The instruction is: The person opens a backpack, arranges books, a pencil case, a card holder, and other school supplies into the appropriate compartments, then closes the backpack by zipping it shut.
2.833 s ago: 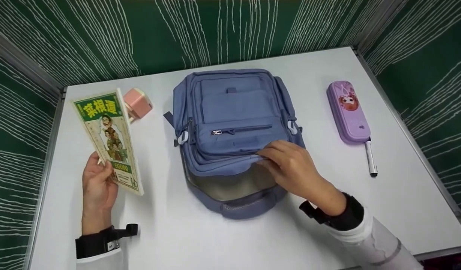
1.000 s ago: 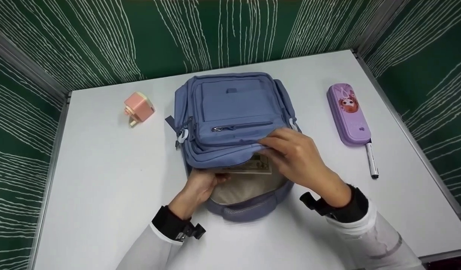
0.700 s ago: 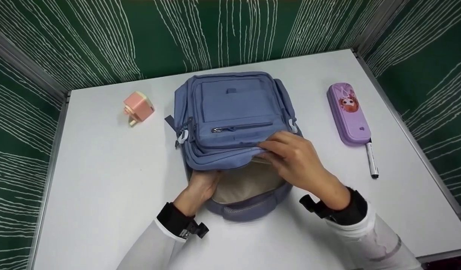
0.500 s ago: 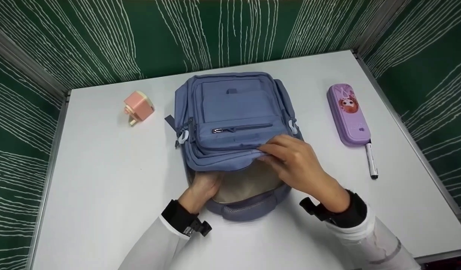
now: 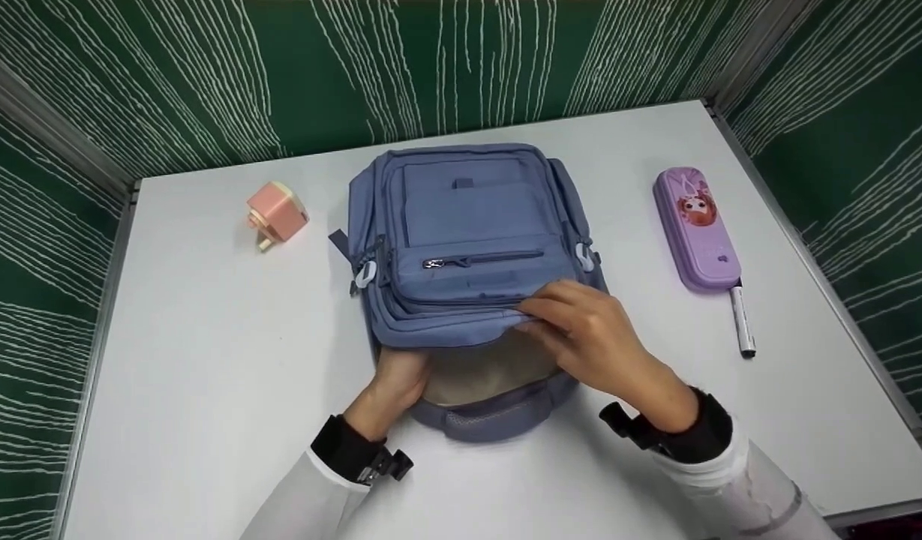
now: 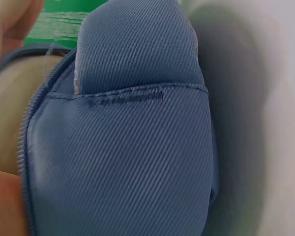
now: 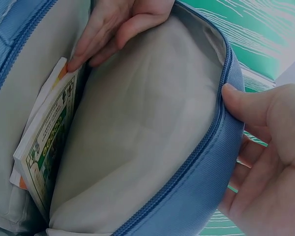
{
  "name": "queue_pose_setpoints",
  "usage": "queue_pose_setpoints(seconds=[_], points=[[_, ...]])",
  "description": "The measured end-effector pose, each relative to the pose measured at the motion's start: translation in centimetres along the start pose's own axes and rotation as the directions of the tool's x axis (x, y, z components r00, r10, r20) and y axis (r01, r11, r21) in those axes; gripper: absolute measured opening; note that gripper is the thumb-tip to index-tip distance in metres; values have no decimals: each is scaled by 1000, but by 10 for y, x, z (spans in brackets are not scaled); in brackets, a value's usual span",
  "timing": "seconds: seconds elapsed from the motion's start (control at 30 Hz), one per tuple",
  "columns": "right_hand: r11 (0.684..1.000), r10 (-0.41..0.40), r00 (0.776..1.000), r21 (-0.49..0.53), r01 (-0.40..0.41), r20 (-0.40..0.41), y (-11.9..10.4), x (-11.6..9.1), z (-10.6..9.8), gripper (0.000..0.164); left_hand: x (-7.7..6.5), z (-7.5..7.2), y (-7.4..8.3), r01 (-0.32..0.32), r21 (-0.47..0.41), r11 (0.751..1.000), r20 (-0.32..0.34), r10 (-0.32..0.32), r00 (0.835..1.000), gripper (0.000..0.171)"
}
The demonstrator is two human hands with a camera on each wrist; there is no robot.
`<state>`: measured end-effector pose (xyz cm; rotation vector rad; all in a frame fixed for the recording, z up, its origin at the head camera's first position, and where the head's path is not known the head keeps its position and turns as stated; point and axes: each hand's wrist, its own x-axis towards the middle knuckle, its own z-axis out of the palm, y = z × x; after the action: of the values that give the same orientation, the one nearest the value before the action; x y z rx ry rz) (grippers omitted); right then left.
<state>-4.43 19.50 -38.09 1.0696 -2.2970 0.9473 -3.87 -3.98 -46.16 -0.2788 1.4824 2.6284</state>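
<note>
A blue backpack (image 5: pixel 476 210) lies on the white table, its main compartment unzipped toward the near side. My right hand (image 5: pixel 592 334) pinches the edge of the front panel (image 7: pixel 196 162) between thumb and fingers and lifts it. Inside the mouth, my left hand (image 5: pixel 400 379) reaches in under the panel. The right wrist view shows its fingers (image 7: pixel 96 42) fairly straight, with tips at the top edge of a green-and-yellow book (image 7: pixel 49 132). That book stands in the compartment, leaning beside another book with an orange edge (image 7: pixel 22 182). From the head view both books are hidden.
A pink block-shaped object (image 5: pixel 278 212) sits at the back left of the table. On the right lies a purple pencil case (image 5: pixel 698 229), with a white marker (image 5: pixel 743 319) below it. Green walls with white streaks (image 5: pixel 476 67) enclose the table's back and sides.
The left hand has carried the green-and-yellow book from left of the backpack into the compartment and let go of it. The right hand has kept the panel up, dipping slightly lately.
</note>
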Motion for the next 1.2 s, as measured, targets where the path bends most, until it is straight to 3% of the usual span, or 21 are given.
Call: queue_pose_setpoints(seconds=[0.13, 0.2, 0.27, 0.37, 0.5, 0.53, 0.6, 0.63, 0.7, 0.8, 0.83, 0.9, 0.93, 0.97, 1.07, 1.13, 1.2], points=[[1000, 1, 1000, 0, -1, -1, 0, -4, 1, 21, -9, -5, 9, 5, 98, 995, 43, -10, 999, 56], [1000, 4, 1000, 0, -4, 1, 0, -6, 1, 21, -16, -8, 14, 59, 131, 990, 100, -72, 992, 58], [1000, 8, 1000, 2, -8, -2, 0, -9, 1, 20, -23, -11, 19, 127, 179, 976, 172, -158, 972, 59], [1000, 19, 1000, 2, -19, 0, 0, -13, 2, 18, -32, -15, 25, 191, 298, 935, 303, -283, 910, 51], [1000, 6, 1000, -20, -6, 14, -1, -18, 6, 19, -42, -16, 39, 159, 490, 857, 434, -398, 808, 37], [1000, 3, 1000, -26, -3, 21, -1, -20, 7, 20, -45, -16, 44, 137, 515, 846, 458, -407, 791, 35], [999, -1, 1000, -32, 2, 30, -2, -22, 9, 21, -46, -17, 55, 98, 535, 839, 488, -402, 775, 33], [999, -3, 999, -33, 4, 33, -2, -24, 10, 22, -46, -18, 60, 71, 536, 841, 496, -382, 780, 31], [1000, 0, 999, -30, 1, 40, -3, -27, 13, 22, -42, -21, 70, 14, 524, 852, 490, -315, 813, 27], [1000, -2, 999, -26, 3, 47, -3, -31, 16, 21, -33, -26, 80, -58, 494, 867, 398, -167, 902, 22], [1000, -5, 999, -26, 6, 51, -3, -32, 18, 21, -30, -27, 83, -89, 501, 861, 350, -107, 931, 20], [1000, -7, 998, -29, 9, 54, -3, -35, 20, 21, -21, -31, 87, -150, 527, 837, 256, 12, 967, 17], [999, -7, 998, -30, 9, 55, -4, -36, 21, 21, -16, -32, 88, -178, 556, 812, 210, 70, 975, 16], [999, -7, 998, -31, 9, 57, -4, -38, 22, 21, -10, -34, 88, -211, 600, 772, 175, 131, 976, 15], [999, 1, 998, -35, 2, 67, -4, -43, 26, 21, 8, -42, 88, -262, 724, 638, 112, 267, 957, 16], [999, 6, 997, -38, -3, 77, -5, -46, 29, 20, 19, -48, 86, -264, 781, 567, 93, 312, 945, 18], [999, 8, 996, -44, -4, 89, -6, -49, 31, 20, 28, -55, 86, -251, 814, 524, 76, 332, 940, 20]])
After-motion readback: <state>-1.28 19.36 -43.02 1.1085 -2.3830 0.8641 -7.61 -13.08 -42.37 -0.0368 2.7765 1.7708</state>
